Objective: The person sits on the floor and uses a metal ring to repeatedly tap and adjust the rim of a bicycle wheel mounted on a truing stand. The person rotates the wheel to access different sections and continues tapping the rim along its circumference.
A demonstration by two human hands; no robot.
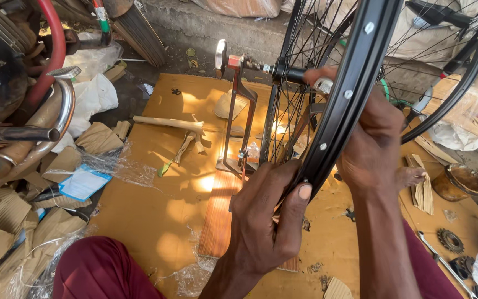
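A black bicycle wheel rim (355, 77) with thin spokes stands upright in a metal truing stand (238, 122), its axle clamped at the top. My left hand (266, 221) grips the lower part of the rim, thumb pressed on its outer face. My right hand (369, 138) reaches past the rim at mid height, fingers closed on a small silver tool or spoke nipple (323, 84) near the spokes. The stand rests on a wooden plank (219, 216) over a brown cardboard sheet (156, 210).
A motorcycle exhaust and frame (29, 119) sit at the left, with torn cardboard and plastic wrap (84, 160) around them. A sprocket (450, 241), a wrench (443, 263) and a round metal bowl (466, 181) lie at the right. A wooden stick (167, 123) lies behind the stand.
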